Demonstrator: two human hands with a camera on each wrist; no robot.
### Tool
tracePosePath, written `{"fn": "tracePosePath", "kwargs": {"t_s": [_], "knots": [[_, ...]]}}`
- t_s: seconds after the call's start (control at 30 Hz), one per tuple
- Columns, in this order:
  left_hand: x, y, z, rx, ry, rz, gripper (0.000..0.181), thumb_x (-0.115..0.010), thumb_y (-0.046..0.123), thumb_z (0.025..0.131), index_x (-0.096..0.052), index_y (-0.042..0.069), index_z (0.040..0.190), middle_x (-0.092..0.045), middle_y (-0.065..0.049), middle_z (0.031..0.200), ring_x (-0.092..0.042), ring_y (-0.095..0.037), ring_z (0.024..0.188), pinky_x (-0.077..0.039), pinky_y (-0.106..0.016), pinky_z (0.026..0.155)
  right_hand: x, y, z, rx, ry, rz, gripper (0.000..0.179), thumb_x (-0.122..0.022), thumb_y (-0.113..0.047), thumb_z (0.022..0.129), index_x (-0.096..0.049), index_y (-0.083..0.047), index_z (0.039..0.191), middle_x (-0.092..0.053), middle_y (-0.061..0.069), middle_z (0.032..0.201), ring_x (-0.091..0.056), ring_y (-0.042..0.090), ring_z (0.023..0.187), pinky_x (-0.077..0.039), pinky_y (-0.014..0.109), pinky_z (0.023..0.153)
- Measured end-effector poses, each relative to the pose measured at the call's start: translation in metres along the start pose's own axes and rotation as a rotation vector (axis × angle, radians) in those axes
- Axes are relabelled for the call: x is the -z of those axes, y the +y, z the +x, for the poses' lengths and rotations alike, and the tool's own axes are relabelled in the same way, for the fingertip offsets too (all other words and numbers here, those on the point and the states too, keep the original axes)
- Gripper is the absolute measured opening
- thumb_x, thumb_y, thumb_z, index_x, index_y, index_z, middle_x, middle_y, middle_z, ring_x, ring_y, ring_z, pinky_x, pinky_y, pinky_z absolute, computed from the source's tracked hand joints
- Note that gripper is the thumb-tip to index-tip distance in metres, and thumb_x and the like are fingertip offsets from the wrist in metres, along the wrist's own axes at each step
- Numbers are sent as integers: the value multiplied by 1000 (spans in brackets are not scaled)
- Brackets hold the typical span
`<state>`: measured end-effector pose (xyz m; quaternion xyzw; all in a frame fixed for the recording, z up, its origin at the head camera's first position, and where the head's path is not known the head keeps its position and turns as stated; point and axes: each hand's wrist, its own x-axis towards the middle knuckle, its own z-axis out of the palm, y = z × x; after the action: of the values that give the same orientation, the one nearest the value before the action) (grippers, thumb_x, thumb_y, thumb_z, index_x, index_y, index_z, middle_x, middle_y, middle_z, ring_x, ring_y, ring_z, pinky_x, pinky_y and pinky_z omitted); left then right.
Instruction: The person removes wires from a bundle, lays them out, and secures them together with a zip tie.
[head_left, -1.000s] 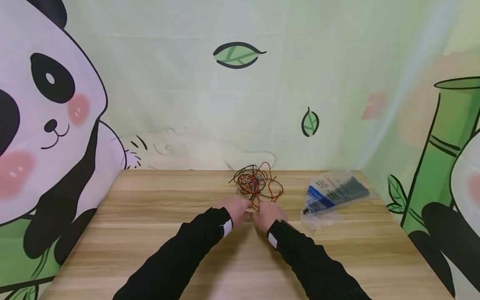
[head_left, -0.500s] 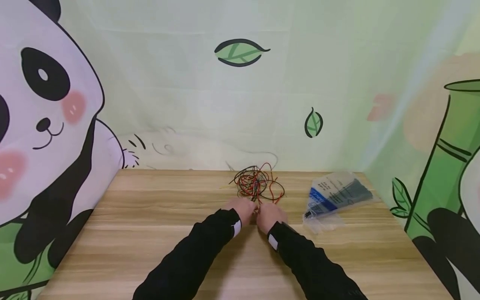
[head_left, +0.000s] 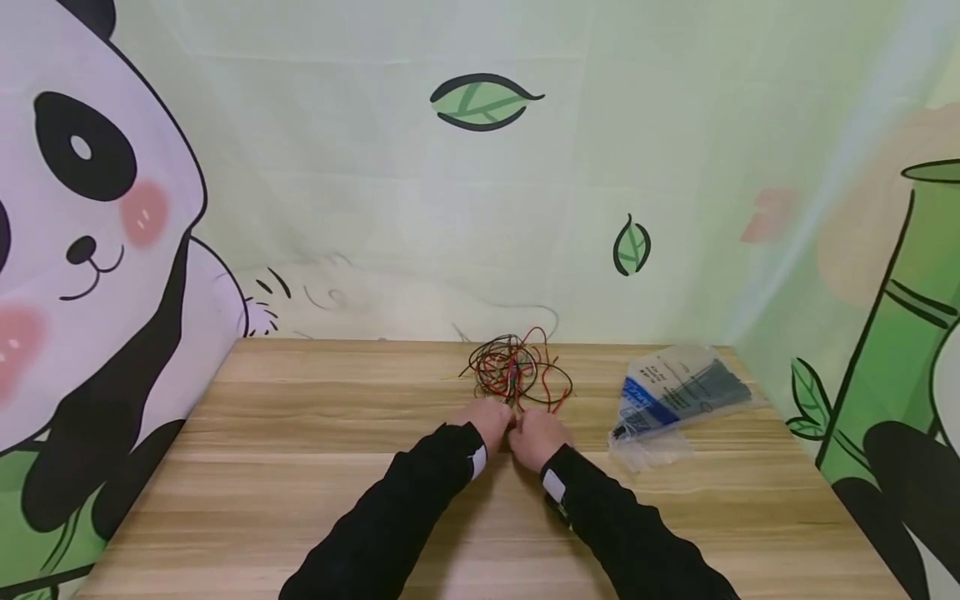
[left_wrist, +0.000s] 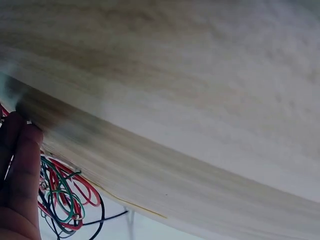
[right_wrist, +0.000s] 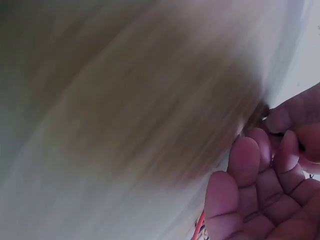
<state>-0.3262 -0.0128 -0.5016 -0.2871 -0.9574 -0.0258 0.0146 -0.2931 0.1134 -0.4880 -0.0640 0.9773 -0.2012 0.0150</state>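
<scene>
A tangled bundle of thin wires (head_left: 501, 367), mostly red and black, lies near the table's back edge. Just in front of it, my left hand (head_left: 487, 420) and right hand (head_left: 538, 438) are close together, fingertips nearly meeting, each pinching wire at the near end of the bundle. Green and yellow strands also show among the wires (left_wrist: 65, 197) in the left wrist view, beside my left fingers (left_wrist: 25, 165). From the right wrist, my curled fingers (right_wrist: 245, 162) and thumb come together beside the left fingertips. The pinched wire is mostly hidden by the fingers.
A clear plastic bag (head_left: 675, 396) with a blue-and-white label and dark contents lies to the right of the wires. The wooden table (head_left: 315, 417) ends at a printed cloth backdrop (head_left: 360, 208) behind the bundle.
My left hand has shifted right, nearer the right hand, and the right hand has turned slightly. The wire bundle keeps its place while the head view has swung a little.
</scene>
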Motion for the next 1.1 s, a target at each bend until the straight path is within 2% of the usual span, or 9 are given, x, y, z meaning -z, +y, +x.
{"fn": "tracePosePath", "kwargs": {"t_s": [0.07,0.13,0.27,0.37,0.57,0.67,0.77,0.93,1.1], "knots": [[-1,-1,-1,-15,9,-3,21,-67,4,89,-79,21,91,-78,0,95,-73,-18,90,-58,-31,78,-1,1,0,24,-10,43,38,-57,-18,90,-46,-15,54,-59,5,66,-53,19,59,-40,31,54],[0,-2,-3,-30,26,0,17,-70,6,87,-79,19,90,-78,0,95,-73,-18,90,-58,-31,80,-3,2,0,31,-29,109,38,-53,-20,92,-51,-13,55,-57,3,64,-48,17,57,-36,28,54],[1,-5,-8,-56,77,-42,11,-74,8,84,-79,17,88,-79,0,93,-73,-19,90,-57,-32,82,-6,7,4,-40,-99,291,42,-42,-22,98,-64,-6,66,-58,-1,63,-45,12,56,-31,23,56],[1,-6,-13,-74,122,-116,10,-74,8,85,-80,16,87,-79,0,90,-74,-20,88,-57,-32,80,-7,10,7,-81,-132,359,40,-42,-21,96,-68,-4,70,-61,-2,62,-45,11,56,-30,22,56],[0,-9,-19,-114,170,-203,7,-74,10,87,-80,14,87,-79,1,88,-74,-20,85,-57,-32,77,-8,12,17,-95,-161,313,40,-46,-22,92,-69,-5,64,-60,-5,55,-43,10,51,-28,21,53],[0,-12,-23,-149,198,-243,7,-75,10,87,-80,15,87,-79,2,87,-74,-18,83,-57,-31,75,-9,12,23,-122,-187,305,44,-48,-29,92,-69,-8,59,-57,-6,51,-42,10,48,-28,21,51],[-1,-14,-28,-194,236,-256,8,-76,9,85,-79,17,85,-78,4,84,-74,-16,81,-56,-29,73,-10,13,29,-159,-190,256,45,-54,-39,89,-68,-11,57,-59,-2,56,-46,12,52,-30,22,52],[-1,-12,-39,-263,280,-255,5,-78,10,84,-77,16,85,-77,5,82,-73,-14,77,-55,-26,69,-5,7,30,-188,-162,89,32,-67,-38,77,-61,-11,60,-60,5,70,-52,18,63,-36,24,55],[2,-7,-53,-309,256,-206,4,-76,15,87,-77,14,90,-77,5,86,-72,-12,77,-54,-23,69,-5,3,31,-186,-127,79,29,-68,-28,78,-57,-12,56,-59,5,65,-50,17,59,-34,23,52]]}}
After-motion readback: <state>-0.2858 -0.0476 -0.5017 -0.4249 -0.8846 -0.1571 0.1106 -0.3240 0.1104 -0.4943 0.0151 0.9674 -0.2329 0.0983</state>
